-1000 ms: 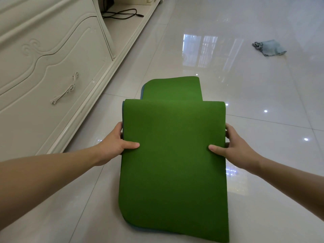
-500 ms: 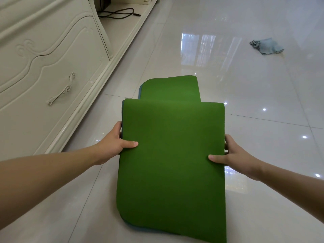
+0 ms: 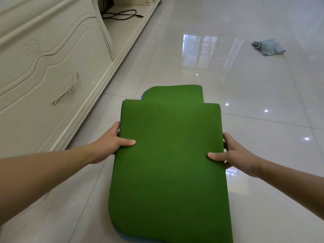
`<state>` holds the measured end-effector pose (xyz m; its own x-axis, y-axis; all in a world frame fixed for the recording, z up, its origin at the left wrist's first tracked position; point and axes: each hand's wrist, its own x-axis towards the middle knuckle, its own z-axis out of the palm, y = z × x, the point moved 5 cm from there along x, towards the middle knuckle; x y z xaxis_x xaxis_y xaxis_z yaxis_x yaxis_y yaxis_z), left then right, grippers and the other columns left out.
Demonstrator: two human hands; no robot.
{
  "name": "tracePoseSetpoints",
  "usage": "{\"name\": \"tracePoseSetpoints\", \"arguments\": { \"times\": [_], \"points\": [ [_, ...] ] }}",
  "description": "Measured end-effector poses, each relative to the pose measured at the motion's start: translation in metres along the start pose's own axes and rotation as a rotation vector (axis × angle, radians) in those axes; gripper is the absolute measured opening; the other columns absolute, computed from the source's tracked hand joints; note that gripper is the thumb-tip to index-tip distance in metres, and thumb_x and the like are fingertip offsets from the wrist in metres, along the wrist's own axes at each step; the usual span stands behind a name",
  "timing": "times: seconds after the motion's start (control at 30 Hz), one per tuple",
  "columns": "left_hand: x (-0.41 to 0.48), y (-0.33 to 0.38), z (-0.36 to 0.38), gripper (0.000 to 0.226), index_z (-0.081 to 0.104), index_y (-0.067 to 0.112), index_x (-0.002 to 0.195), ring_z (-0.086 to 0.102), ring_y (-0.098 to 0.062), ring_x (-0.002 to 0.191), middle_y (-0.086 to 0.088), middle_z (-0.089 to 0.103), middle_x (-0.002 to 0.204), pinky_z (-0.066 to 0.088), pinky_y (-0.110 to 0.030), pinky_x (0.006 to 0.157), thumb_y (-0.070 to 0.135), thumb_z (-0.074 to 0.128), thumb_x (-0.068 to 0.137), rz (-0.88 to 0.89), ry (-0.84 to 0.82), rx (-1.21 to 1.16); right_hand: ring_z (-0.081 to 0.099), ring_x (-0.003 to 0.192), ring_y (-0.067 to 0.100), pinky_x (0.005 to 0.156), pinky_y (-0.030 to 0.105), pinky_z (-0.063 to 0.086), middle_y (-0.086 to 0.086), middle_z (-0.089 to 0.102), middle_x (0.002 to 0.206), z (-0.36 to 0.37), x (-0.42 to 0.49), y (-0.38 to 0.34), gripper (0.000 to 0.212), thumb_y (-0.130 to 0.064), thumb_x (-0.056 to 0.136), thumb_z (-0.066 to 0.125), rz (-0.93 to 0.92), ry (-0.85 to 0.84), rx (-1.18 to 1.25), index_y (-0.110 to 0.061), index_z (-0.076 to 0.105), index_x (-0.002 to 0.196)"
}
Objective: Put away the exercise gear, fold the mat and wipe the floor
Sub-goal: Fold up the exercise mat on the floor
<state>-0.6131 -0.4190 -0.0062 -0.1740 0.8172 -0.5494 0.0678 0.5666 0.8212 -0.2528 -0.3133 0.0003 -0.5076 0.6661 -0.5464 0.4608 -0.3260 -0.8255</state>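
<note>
"While the mat (image 3: 169,163) was folded, where was it?"
"Over the glossy tiled floor (image 3: 254,88), between both hands. Its green face was up, blue showed at its edges, and another fold stuck out at the far end."
"And the grip?"
"The left hand (image 3: 108,146) clasped the left edge, thumb on top. The right hand (image 3: 235,155) pinched the right edge likewise."
"Anything else?"
"A blue-grey cloth (image 3: 268,48) lay well apart on the tiles. A cream cabinet (image 3: 43,71) stood to the left, with a black cable (image 3: 121,14) on its low shelf."
</note>
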Motion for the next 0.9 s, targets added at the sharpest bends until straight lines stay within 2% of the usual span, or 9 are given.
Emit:
{"name": "tracePoseSetpoints", "arguments": {
  "times": [0.2,0.33,0.5,0.6,0.7,0.77,0.9],
  "points": [
    [0.011,0.014,-0.005,0.071,0.039,0.030,0.141,0.071,-0.025,0.103,-0.007,0.066,0.124,0.057,-0.046,0.091,0.012,0.077,0.084,0.062,0.050,-0.029,0.071,0.093,0.018,0.068,0.041,0.060,0.004,0.059,0.118,-0.007,0.010,-0.018,0.057,-0.009,0.082,0.075,-0.071,0.065,0.049,-0.028,0.042,0.126],
    [0.014,0.008,-0.007,0.086,0.040,0.029,0.142,0.070,-0.025,0.107,-0.004,0.065,0.128,0.055,-0.047,0.094,0.022,0.087,0.071,0.043,0.038,-0.068,0.071,0.093,0.019,0.067,0.038,0.059,0.005,0.059,0.120,-0.010,0.016,-0.023,0.059,-0.008,0.082,0.074,-0.105,0.080,0.063,-0.027,0.042,0.127],
    [0.011,-0.003,-0.006,0.098,0.035,0.032,0.144,0.067,-0.025,0.113,0.002,0.064,0.132,0.054,-0.050,0.095,0.017,0.088,0.063,0.005,-0.028,-0.080,0.071,0.095,0.023,0.069,0.040,0.059,0.006,0.058,0.122,-0.009,0.023,-0.026,0.059,-0.007,0.082,0.075,-0.130,0.064,0.052,-0.029,0.042,0.126],
    [0.010,-0.007,-0.006,0.102,0.033,0.035,0.144,0.068,-0.025,0.110,0.001,0.062,0.132,0.057,-0.047,0.090,0.011,0.089,0.062,-0.013,-0.022,-0.074,0.070,0.097,0.024,0.071,0.045,0.060,0.007,0.058,0.122,-0.013,0.029,-0.031,0.058,-0.007,0.082,0.075,-0.145,0.091,0.069,-0.029,0.044,0.125],
    [0.010,-0.011,-0.003,0.093,0.032,0.035,0.145,0.070,-0.026,0.105,-0.006,0.063,0.128,0.057,-0.047,0.090,-0.001,0.080,0.074,-0.035,-0.002,-0.067,0.069,0.099,0.024,0.075,0.048,0.059,0.007,0.059,0.122,-0.021,0.033,-0.037,0.055,-0.009,0.083,0.074,-0.152,0.134,0.098,-0.029,0.045,0.125],
    [0.012,-0.009,0.000,0.088,0.032,0.035,0.146,0.071,-0.027,0.103,-0.008,0.066,0.125,0.057,-0.047,0.090,-0.002,0.077,0.079,-0.020,0.013,-0.074,0.069,0.099,0.023,0.077,0.048,0.059,0.006,0.059,0.123,-0.025,0.035,-0.038,0.055,-0.011,0.084,0.073,-0.152,0.158,0.105,-0.028,0.044,0.127],
    [0.014,-0.003,0.000,0.085,0.032,0.035,0.145,0.071,-0.023,0.102,-0.004,0.065,0.124,0.059,-0.036,0.077,-0.003,0.075,0.082,0.012,0.061,-0.074,0.068,0.103,0.022,0.082,0.046,0.058,0.005,0.058,0.125,-0.026,0.033,-0.038,0.063,-0.017,0.081,0.076,-0.162,0.155,0.120,-0.030,0.042,0.132]
  ]
}}
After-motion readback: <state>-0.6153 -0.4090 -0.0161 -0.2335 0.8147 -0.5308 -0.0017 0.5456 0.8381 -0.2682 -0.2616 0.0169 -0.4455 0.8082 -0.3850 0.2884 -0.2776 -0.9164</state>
